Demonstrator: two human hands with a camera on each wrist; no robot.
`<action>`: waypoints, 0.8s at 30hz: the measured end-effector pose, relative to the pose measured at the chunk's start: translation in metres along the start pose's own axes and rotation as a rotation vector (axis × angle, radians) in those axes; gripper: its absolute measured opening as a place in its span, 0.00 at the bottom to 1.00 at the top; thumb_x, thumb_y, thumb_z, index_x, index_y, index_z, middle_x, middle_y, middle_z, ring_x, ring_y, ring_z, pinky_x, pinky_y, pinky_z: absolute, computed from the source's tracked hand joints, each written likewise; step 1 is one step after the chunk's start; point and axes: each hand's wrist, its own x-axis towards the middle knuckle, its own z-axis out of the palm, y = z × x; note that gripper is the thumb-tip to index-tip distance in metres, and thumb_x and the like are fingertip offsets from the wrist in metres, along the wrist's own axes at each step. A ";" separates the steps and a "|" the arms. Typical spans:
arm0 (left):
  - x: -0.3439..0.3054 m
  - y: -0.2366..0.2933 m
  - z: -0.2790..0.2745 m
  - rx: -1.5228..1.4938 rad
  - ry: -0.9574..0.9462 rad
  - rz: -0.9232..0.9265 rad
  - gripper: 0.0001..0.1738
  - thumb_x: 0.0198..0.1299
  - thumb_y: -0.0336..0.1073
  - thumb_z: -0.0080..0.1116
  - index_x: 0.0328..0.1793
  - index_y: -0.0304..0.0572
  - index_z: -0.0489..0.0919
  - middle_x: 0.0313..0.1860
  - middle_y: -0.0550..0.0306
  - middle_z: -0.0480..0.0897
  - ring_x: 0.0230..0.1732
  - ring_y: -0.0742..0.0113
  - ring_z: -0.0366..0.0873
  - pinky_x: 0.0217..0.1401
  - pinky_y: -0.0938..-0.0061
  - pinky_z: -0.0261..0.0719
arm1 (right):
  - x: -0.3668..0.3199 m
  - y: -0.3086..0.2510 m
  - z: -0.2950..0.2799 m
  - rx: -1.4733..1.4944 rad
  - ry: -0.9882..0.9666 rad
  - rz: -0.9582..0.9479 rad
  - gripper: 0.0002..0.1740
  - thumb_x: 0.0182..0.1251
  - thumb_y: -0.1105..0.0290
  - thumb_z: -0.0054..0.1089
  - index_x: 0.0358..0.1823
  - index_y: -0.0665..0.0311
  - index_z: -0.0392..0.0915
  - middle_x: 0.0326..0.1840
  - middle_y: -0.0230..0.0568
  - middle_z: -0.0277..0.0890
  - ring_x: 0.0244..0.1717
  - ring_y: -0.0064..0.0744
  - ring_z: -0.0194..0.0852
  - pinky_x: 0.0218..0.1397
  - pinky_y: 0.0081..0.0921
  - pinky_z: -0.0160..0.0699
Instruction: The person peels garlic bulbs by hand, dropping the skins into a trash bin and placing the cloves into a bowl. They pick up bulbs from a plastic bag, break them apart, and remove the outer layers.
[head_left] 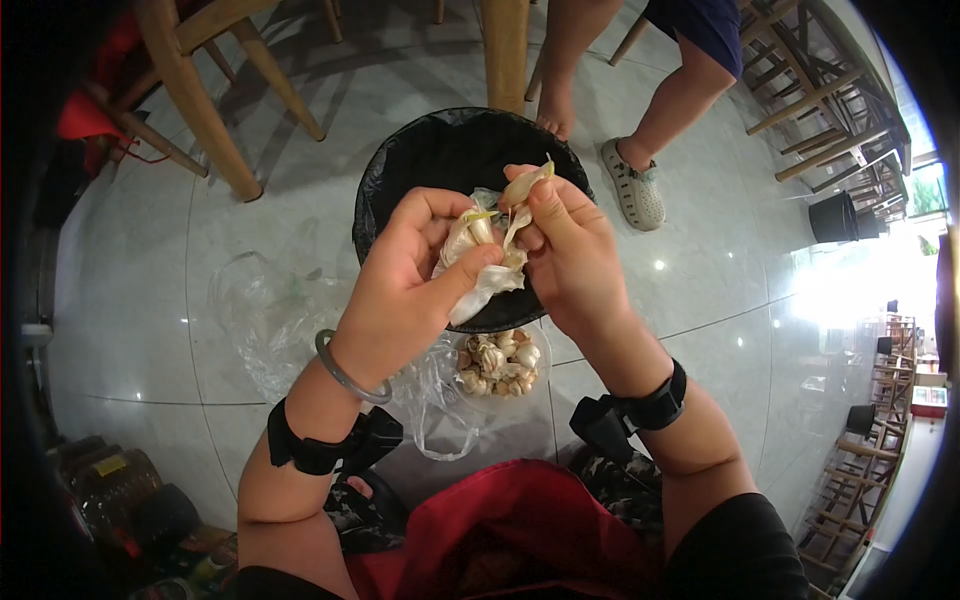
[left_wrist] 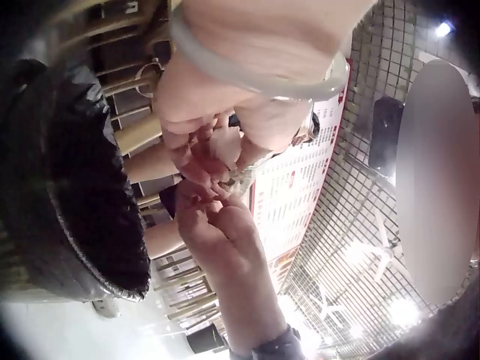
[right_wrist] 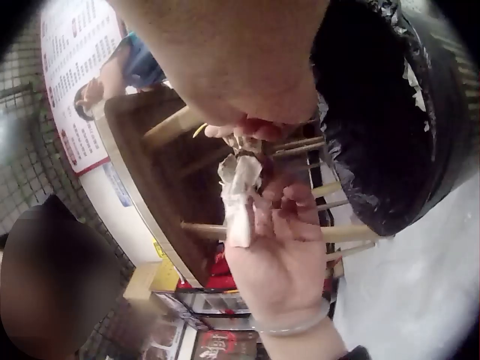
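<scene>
In the head view my left hand [head_left: 405, 265] grips a garlic bulb [head_left: 470, 240], its papery white skin loose and hanging down past the thumb. Pinched between the thumb and fingers of my right hand [head_left: 575, 240] is a garlic clove [head_left: 528, 187] with a strip of skin trailing from it toward the bulb. Both hands are close together over a bin [head_left: 400, 150] lined with a black bag. From the right wrist side, pale garlic skin [right_wrist: 240, 199] stands out between the hands. A clear container of garlic bulbs [head_left: 497, 362] sits on the floor below the bin.
A crumpled clear plastic bag [head_left: 265, 320] lies on the tiled floor at left. Wooden chair legs [head_left: 215, 110] stand at the back left. Another person's foot in a clog [head_left: 635, 190] is right of the bin. Large bottles [head_left: 115, 490] stand at lower left.
</scene>
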 end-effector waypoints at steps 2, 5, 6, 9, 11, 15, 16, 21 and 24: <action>-0.001 0.002 -0.002 -0.026 -0.004 -0.072 0.14 0.60 0.26 0.57 0.50 0.37 0.66 0.40 0.58 0.77 0.40 0.78 0.75 0.41 0.84 0.74 | -0.003 -0.003 0.005 -0.232 0.001 -0.119 0.13 0.68 0.71 0.53 0.49 0.70 0.76 0.37 0.30 0.72 0.31 0.14 0.65 0.35 0.12 0.65; -0.003 0.006 -0.004 -0.070 0.001 -0.137 0.14 0.59 0.25 0.58 0.48 0.38 0.67 0.38 0.61 0.76 0.38 0.80 0.74 0.39 0.85 0.74 | -0.010 -0.007 0.014 -0.437 -0.046 -0.264 0.11 0.66 0.74 0.55 0.48 0.70 0.77 0.37 0.30 0.73 0.33 0.14 0.68 0.37 0.11 0.67; -0.002 0.004 -0.005 -0.071 -0.011 -0.112 0.14 0.59 0.25 0.59 0.47 0.39 0.67 0.38 0.61 0.76 0.37 0.80 0.74 0.38 0.85 0.74 | -0.011 -0.007 0.016 -0.481 -0.070 -0.307 0.11 0.65 0.75 0.56 0.48 0.70 0.77 0.36 0.30 0.74 0.34 0.14 0.69 0.38 0.11 0.68; 0.000 0.003 -0.001 -0.062 0.003 -0.033 0.11 0.58 0.24 0.59 0.42 0.40 0.68 0.37 0.63 0.76 0.37 0.81 0.74 0.38 0.86 0.73 | -0.013 -0.007 0.022 -0.340 -0.006 -0.149 0.12 0.68 0.71 0.54 0.48 0.71 0.76 0.33 0.29 0.71 0.30 0.13 0.65 0.34 0.12 0.66; -0.001 0.002 0.001 -0.041 -0.001 0.015 0.10 0.58 0.23 0.59 0.39 0.41 0.69 0.37 0.64 0.76 0.37 0.81 0.74 0.38 0.86 0.73 | -0.014 -0.006 0.022 -0.142 0.001 -0.034 0.14 0.69 0.67 0.53 0.49 0.71 0.75 0.33 0.29 0.70 0.28 0.13 0.62 0.32 0.12 0.63; -0.001 -0.002 0.002 -0.049 -0.031 0.081 0.09 0.58 0.22 0.57 0.34 0.42 0.68 0.36 0.65 0.76 0.38 0.83 0.73 0.39 0.86 0.72 | -0.013 0.001 0.023 0.189 -0.005 0.100 0.18 0.71 0.61 0.50 0.50 0.70 0.72 0.33 0.29 0.70 0.25 0.14 0.57 0.30 0.13 0.60; -0.001 -0.003 0.003 -0.069 -0.030 0.092 0.09 0.58 0.21 0.56 0.33 0.42 0.68 0.36 0.65 0.76 0.38 0.83 0.72 0.40 0.86 0.72 | -0.013 0.002 0.024 0.226 0.012 0.126 0.19 0.71 0.60 0.49 0.50 0.70 0.72 0.33 0.29 0.70 0.25 0.15 0.56 0.30 0.14 0.59; 0.000 -0.005 -0.001 0.079 -0.084 0.270 0.12 0.57 0.20 0.57 0.29 0.44 0.67 0.33 0.66 0.74 0.35 0.82 0.70 0.40 0.84 0.70 | -0.015 -0.001 0.030 0.322 0.065 0.199 0.18 0.71 0.60 0.50 0.50 0.69 0.72 0.33 0.29 0.69 0.26 0.14 0.56 0.32 0.15 0.60; 0.000 -0.004 -0.001 0.210 -0.085 0.378 0.14 0.54 0.19 0.58 0.26 0.45 0.67 0.29 0.65 0.72 0.32 0.78 0.69 0.39 0.82 0.69 | -0.015 -0.003 0.036 0.401 0.128 0.274 0.18 0.70 0.58 0.51 0.49 0.66 0.72 0.32 0.29 0.68 0.25 0.15 0.56 0.32 0.15 0.60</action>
